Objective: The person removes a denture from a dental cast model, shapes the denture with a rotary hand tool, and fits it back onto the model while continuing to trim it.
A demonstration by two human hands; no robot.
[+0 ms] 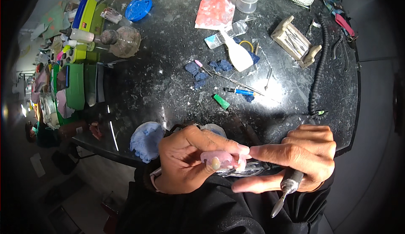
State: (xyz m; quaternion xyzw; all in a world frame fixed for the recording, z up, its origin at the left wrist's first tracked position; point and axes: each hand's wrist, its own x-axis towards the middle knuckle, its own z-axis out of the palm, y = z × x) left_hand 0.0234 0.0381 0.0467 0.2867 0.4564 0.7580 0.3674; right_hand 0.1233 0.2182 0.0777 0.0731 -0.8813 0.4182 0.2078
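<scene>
My left hand (185,156) is closed round a small pink denture (223,159), held between thumb and fingers above my lap. The thumb lies across its near side. My right hand (301,158) comes in from the right, its index fingertip at the denture's right end, by the left fingertips. Its thumb stretches out below, apart from the denture. Tucked in the curled right fingers is a wax knife (286,187) with a dark handle and a leaf-shaped metal tip pointing down toward me. Partly hidden behind the hands lies something clear and shiny.
A bowl of blue material (147,141) stands at the table's near edge. Beyond lie a green block (221,102), a blue pen-like tool (241,91), dark blue lumps (220,65) and a white bottle (239,54). A black coiled cord (321,65) runs down the right; a tool holder (295,42) stands beside it.
</scene>
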